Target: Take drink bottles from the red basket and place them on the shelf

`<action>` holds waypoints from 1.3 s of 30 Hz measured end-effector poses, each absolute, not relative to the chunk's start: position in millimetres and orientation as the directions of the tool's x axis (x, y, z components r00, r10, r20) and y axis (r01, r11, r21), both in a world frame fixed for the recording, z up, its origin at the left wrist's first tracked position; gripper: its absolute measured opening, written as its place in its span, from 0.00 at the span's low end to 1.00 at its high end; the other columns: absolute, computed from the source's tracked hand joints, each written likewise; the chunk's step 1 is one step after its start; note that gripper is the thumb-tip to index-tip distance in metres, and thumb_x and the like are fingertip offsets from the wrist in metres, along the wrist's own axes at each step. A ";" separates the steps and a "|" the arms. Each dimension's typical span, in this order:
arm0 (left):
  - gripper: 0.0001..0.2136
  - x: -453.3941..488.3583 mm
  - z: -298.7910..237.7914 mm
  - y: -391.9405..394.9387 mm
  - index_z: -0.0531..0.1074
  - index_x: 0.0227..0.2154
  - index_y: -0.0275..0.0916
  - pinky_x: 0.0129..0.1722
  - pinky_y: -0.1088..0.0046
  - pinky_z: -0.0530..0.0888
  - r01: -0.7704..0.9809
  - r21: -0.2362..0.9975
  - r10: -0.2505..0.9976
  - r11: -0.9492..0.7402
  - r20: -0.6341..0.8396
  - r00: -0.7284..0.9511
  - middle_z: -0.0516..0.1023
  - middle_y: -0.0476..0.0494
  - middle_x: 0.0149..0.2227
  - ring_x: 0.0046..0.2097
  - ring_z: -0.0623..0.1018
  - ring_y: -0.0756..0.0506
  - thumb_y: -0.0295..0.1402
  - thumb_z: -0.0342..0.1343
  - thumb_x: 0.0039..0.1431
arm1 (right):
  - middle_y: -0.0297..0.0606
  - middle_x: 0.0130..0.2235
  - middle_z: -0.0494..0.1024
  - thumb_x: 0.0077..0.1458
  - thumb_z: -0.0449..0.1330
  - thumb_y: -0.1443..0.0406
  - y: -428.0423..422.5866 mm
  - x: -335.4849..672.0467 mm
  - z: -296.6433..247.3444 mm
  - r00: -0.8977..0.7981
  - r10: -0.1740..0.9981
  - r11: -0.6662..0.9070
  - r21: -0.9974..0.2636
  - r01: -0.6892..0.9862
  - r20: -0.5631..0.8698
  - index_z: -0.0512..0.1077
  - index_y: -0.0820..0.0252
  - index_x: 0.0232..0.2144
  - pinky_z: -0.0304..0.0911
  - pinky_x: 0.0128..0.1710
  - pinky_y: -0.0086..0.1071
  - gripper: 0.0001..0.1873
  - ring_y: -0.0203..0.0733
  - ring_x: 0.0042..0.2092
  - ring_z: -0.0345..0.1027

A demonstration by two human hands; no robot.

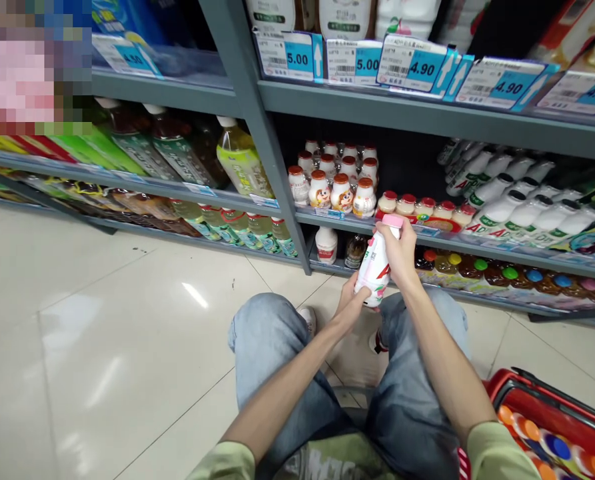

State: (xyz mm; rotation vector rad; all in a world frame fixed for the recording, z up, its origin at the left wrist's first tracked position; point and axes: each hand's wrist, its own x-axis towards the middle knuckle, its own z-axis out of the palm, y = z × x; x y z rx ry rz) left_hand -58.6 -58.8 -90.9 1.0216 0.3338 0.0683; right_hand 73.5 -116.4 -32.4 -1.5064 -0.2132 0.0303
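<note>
Between my knees, in front of the shelves, I hold a white drink bottle (377, 263) with a pink cap and red lettering, tilted with its cap up and to the right. My left hand (351, 298) is closed around its lower end. Up near the cap, my right hand (401, 250) grips the neck from the right side. Just behind the bottle, a row of small red-capped bottles (427, 209) stands on the shelf. White bottles with green labels (507, 207) lie stacked and tilted to the right of them.
A red shopping basket (497, 387) holding several bottles with orange and blue caps stands at my lower right. Grey shelving (272, 133) runs across in front, with several orange-capped bottles (342, 190) inside. Price tags (417, 63) line the upper shelf edge. Pale floor tiles (127, 333) extend leftward.
</note>
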 end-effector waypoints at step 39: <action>0.26 -52.9 -120.9 -71.9 0.78 0.37 0.36 0.31 0.63 0.77 0.394 0.595 -0.120 0.701 -0.446 0.887 0.83 0.36 0.29 0.27 0.81 0.40 0.55 0.49 0.56 | 0.40 0.35 0.83 0.42 0.76 0.60 -126.0 70.9 -24.7 0.967 0.189 0.115 -0.982 0.150 0.170 0.78 0.61 0.35 0.75 0.41 0.35 0.18 0.41 0.36 0.79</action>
